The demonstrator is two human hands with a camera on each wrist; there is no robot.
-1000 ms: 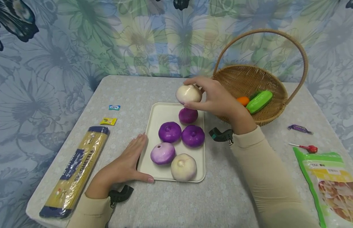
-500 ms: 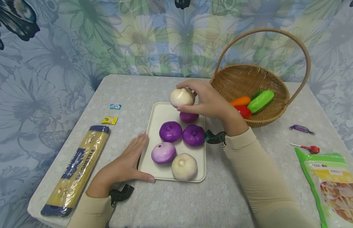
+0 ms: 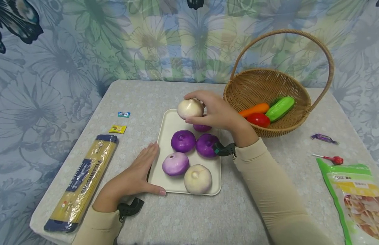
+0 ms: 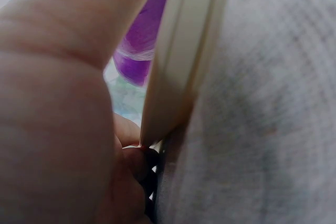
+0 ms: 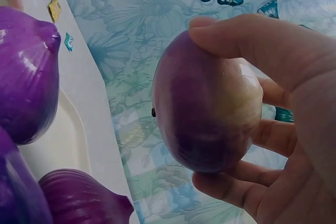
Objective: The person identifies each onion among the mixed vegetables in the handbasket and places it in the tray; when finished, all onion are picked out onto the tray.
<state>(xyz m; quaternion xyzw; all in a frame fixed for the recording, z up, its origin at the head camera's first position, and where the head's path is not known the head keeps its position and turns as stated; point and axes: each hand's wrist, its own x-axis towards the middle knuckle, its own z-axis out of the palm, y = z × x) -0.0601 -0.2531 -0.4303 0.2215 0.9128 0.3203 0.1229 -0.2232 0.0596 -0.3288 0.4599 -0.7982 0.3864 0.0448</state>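
Note:
My right hand (image 3: 218,114) holds a pale white-and-purple onion (image 3: 190,109) above the far end of the cream tray (image 3: 168,119). In the right wrist view the thumb is on one side of this onion (image 5: 205,103) and fingertips curl round the other. Below it, a purple onion (image 3: 202,128) is partly hidden by the hand. Two more purple onions (image 3: 183,141), a light purple onion (image 3: 175,164) and a whitish onion (image 3: 197,179) lie on the tray. My left hand (image 3: 138,172) rests along the tray's left edge, fingers extended, thumb at the near-left corner.
A wicker basket (image 3: 259,80) at back right holds a carrot (image 3: 255,110), a tomato (image 3: 259,120) and a green vegetable (image 3: 280,109). Spaghetti (image 3: 82,183) and two small candies (image 3: 117,129) lie left. A purple-wrapped candy (image 3: 324,138), lollipop (image 3: 337,160) and green-edged bag (image 3: 357,204) lie right.
My right hand has moved left and slightly down with the pale onion, from near the basket to over the tray's far end. The left hand has stayed at the tray's edge.

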